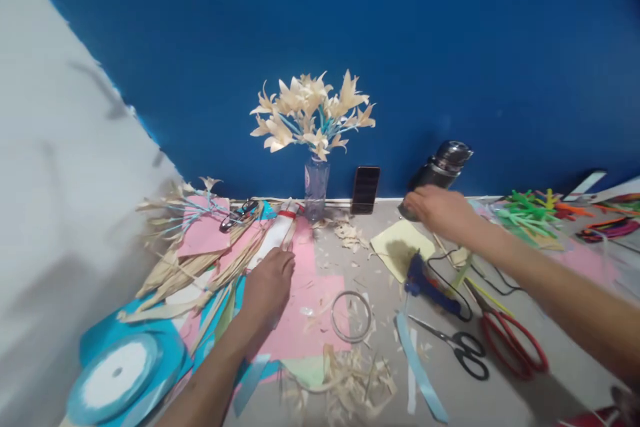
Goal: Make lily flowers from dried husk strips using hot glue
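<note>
Two walls frame your workspace: a white wall (60,147) well left of your left hand, and a blue wall (210,33) beyond both hands, above a littered grey table (330,255). Nearer you than your left hand, to its left, lies a light-blue ribbon spool (130,360); pale dry strips (170,280) fan out farther up on that side. Your left hand (270,280) is low, its fingers curled at the near end of a white roll (274,240); you cannot tell whether they grip it. Between your hands, farther back, stand a clear vase (317,187) of cream flowers (290,101) and a dark phone (365,190). Your right hand (437,212) has its fingers bent at the lower part of a dark flask (441,165), which looks tilted; whether they close around it is unclear. Below that hand lie a blue glue gun (433,290) and red-handled scissors (506,339); green stems (530,210) sit to its right.
</note>
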`<state>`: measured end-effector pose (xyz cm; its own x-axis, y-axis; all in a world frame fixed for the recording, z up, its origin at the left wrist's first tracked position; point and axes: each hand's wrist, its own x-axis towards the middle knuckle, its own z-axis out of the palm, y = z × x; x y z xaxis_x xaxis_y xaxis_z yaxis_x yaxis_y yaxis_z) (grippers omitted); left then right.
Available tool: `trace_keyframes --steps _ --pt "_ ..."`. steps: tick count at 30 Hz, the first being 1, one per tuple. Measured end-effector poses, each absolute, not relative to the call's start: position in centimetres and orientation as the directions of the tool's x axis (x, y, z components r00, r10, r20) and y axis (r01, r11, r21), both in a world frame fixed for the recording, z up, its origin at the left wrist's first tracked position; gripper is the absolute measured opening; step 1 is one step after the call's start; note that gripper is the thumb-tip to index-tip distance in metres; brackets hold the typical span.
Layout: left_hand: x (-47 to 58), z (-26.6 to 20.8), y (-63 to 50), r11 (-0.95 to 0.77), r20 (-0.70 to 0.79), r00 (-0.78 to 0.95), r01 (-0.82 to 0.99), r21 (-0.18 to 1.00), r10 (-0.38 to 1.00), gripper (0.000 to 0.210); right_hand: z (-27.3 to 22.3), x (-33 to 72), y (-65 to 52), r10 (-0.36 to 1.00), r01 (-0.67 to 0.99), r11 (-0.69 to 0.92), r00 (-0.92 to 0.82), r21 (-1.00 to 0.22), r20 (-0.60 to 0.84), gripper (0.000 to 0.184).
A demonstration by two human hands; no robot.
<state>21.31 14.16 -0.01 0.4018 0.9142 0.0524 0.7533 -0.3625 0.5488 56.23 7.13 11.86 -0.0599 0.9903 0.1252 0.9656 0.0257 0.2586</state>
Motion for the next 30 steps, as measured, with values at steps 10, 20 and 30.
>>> trace_keyframes --steps 10,20,30 --pt "23.5 7.8 5.7 0.092 -0.058 0.478 -0.048 0.995 0.876 0.035 4.5 41.7 -6.9 0.955 0.266 -0.247 -0.098 -0.932 -0.281 0.013" --pt "20.8 5.8 3.8 0.161 -0.097 0.241 -0.263 0.951 0.966 0.032 0.0 42.1 -14.3 0.950 0.059 -0.311 -0.005 -0.949 -0.311 0.018" --pt "20.0 5.7 6.7 0.182 -0.132 0.204 -0.248 0.952 0.970 0.036 -1.8 46.9 -15.2 0.863 0.620 -0.390 0.505 -0.681 -0.035 0.030"
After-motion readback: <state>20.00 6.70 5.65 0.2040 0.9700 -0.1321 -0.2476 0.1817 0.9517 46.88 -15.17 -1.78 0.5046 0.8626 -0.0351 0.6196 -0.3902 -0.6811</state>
